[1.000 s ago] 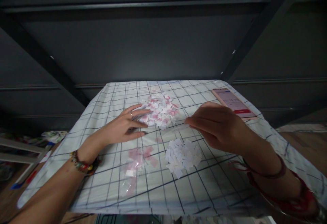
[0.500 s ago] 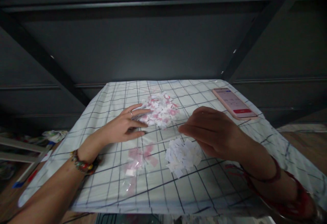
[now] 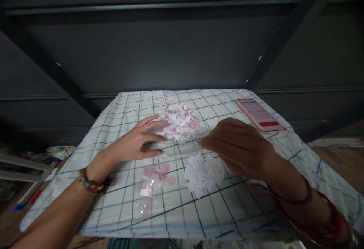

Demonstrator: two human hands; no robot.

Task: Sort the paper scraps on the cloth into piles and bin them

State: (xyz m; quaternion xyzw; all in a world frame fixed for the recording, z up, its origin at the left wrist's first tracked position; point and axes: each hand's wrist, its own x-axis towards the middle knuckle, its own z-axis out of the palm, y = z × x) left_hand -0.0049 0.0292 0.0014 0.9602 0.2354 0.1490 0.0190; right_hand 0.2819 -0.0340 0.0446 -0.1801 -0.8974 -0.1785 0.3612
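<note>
a small table under a white cloth with dark grid lines (image 3: 113, 213), its far edge against a dark grey panel wall (image 3: 159, 52). past the middle, toward the far edge, lies a loose heap of mixed white and pink scraps (image 3: 179, 124). nearer the near edge, slightly right of centre, is a heap of plain white scraps (image 3: 203, 175). to its left, also toward the near edge, a few translucent pink pieces (image 3: 153, 180) lie flat, some glossy.

the left hand (image 3: 142, 139) reaches in from the left edge, fingers spread, tips at the left side of the mixed heap; it wears a ring (image 3: 146, 127) and a beaded bracelet (image 3: 92, 184).

the right hand (image 3: 241, 148) comes from the near right corner, fingertips pressed together between the two heaps; whether they pinch a scrap cannot be told. red bands (image 3: 337, 216) circle that forearm.

a phone in a pink case (image 3: 261, 117), screen lit with a red bar, lies face up by the right edge, toward the far corner.
</note>
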